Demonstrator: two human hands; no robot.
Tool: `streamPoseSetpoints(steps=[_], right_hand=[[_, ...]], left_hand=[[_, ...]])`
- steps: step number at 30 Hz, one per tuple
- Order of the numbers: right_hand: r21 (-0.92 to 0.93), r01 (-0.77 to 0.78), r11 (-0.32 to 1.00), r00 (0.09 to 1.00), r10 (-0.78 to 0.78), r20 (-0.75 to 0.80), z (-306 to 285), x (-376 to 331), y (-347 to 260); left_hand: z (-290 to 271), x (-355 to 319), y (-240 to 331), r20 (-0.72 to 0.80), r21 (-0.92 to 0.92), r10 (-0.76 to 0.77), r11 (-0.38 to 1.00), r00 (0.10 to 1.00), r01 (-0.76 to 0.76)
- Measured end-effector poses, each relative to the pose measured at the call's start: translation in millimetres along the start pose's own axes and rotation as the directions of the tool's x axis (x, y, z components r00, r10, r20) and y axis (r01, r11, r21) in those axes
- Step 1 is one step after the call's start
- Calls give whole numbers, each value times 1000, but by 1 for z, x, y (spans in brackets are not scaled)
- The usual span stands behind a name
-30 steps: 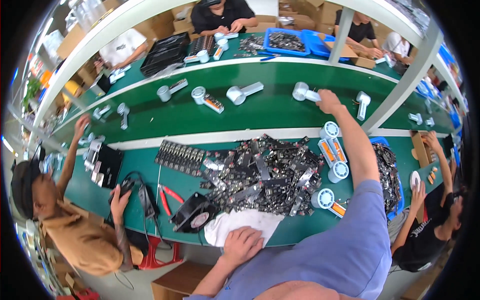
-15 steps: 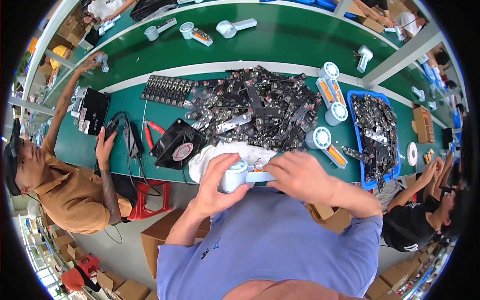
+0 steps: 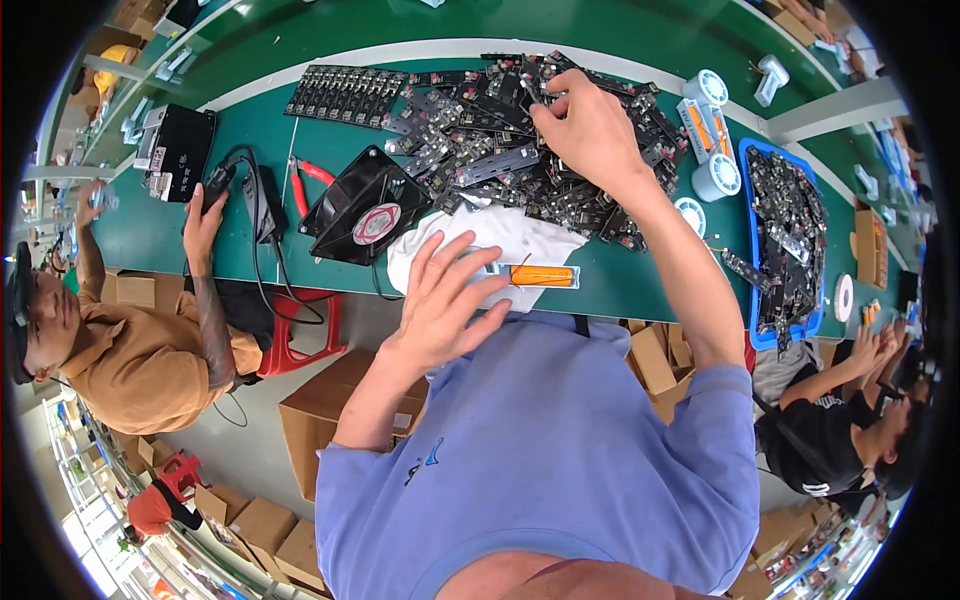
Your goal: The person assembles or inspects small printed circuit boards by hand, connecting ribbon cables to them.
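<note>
My left hand [image 3: 445,300] is open, fingers spread, over the head end of a light-blue handheld fan, which it mostly hides. The fan's opened handle sticks out to the right, showing an orange battery [image 3: 540,276] and a thin red wire. Beneath it a white cloth [image 3: 520,230] lies at the table's near edge. My right hand [image 3: 590,130] reaches over the heap of black circuit boards [image 3: 500,165], its fingers pinched around a circuit board [image 3: 529,93] at the heap's far side; the fingertips are partly hidden.
A black square cooling fan [image 3: 365,210], red-handled pliers [image 3: 298,188] and a cable lie left of the heap. To the right are light-blue fan bodies [image 3: 716,177] and a blue tray [image 3: 822,300] of boards. Co-workers sit at both sides; one's hand [image 3: 203,225] holds a black device.
My right hand has left the fan's handle and moved up and away to the board heap. My left hand has loosened from the fan's head and spread its fingers. The view has shifted.
</note>
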State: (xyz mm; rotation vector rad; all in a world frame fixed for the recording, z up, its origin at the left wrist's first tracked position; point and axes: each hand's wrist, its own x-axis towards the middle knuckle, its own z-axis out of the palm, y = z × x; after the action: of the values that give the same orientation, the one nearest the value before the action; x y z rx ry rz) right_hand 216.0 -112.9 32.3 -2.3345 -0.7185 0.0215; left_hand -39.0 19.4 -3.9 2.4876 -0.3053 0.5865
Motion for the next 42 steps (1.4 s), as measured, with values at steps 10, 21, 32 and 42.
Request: streamPoseSetpoints(steps=[10,21,32,42], right_hand=[[621,52,782,993,28,-119,-31,-19,-3],[825,-565,16,825,15,564,-38,-105,7],[672,-359,648,882,1,471,-23,-154,-6],[756,-481,443,845,3,536,-15,-159,-10]], left_hand=[[13,9,10,1,68,26,997,1000,-26],[18,18,10,-106,-56,-204,978,973,199],[14,24,11,-68,-55,-235,971,970,232],[19,24,14,-127,-59,-261,965,957,256]])
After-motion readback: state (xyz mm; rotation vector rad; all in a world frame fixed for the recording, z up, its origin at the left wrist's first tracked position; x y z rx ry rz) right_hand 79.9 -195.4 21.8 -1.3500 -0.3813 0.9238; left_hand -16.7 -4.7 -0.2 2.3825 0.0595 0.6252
